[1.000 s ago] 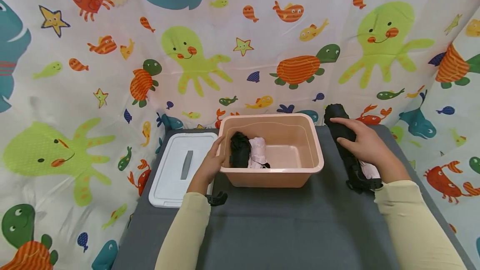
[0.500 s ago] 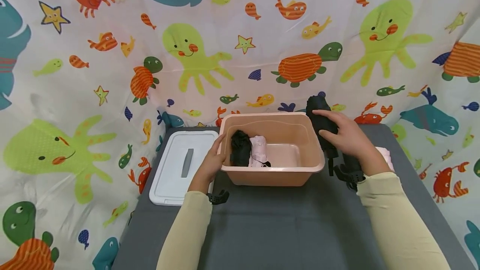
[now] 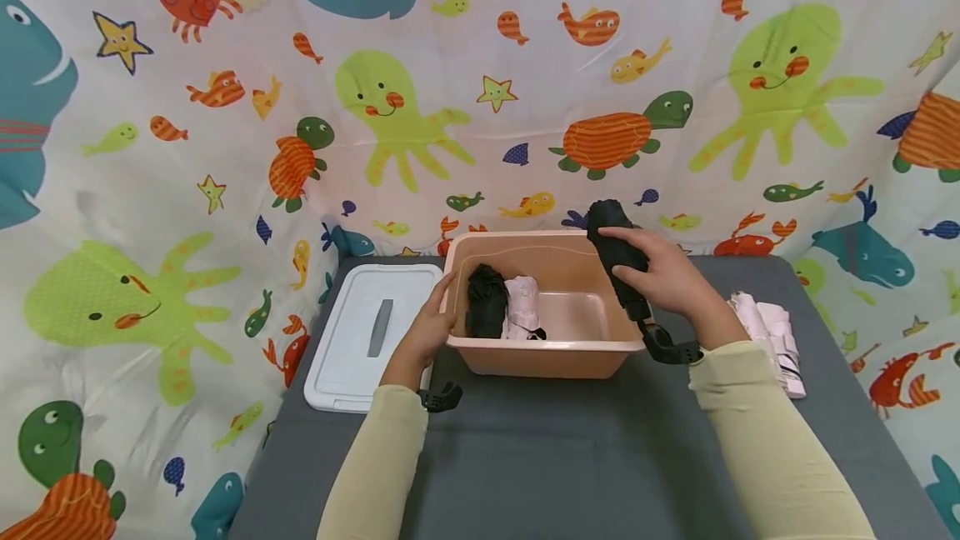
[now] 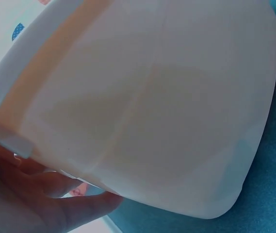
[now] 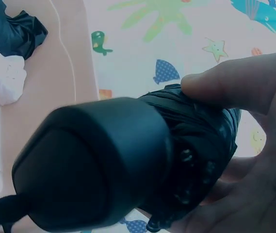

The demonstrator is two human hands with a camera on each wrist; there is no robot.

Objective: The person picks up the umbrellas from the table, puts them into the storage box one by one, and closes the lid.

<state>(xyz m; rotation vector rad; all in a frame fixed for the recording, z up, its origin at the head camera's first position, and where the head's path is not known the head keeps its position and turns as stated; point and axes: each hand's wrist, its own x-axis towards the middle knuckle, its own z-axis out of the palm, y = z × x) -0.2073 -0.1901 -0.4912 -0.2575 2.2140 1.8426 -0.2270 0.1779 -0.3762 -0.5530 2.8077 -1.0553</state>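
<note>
My right hand (image 3: pixel 663 269) grips a black folded umbrella (image 3: pixel 613 252), tilted over the right end of a peach plastic bin (image 3: pixel 540 361). In the right wrist view the umbrella's handle (image 5: pixel 94 160) points toward the camera, a strap at its end, and my thumb and fingers wrap its bunched fabric. My left hand (image 3: pixel 427 332) holds the bin's left rim; the left wrist view shows the thumb and fingers against the bin wall (image 4: pixel 167 121). Inside the bin, at its left, a black folded umbrella (image 3: pixel 486 302) lies beside a pale pink one (image 3: pixel 522 307).
A white lid (image 3: pixel 348 373) with a grey handle lies left of the bin on the grey table (image 3: pixel 540 465). Pale pink folded umbrellas (image 3: pixel 776 340) lie at the table's right, partly behind my right arm. A sea-animal printed cloth (image 3: pixel 465 23) hangs behind.
My right hand has carried the black umbrella leftward from the table's right side to above the bin's right end, uncovering the pink umbrellas. My left hand stays at the rim.
</note>
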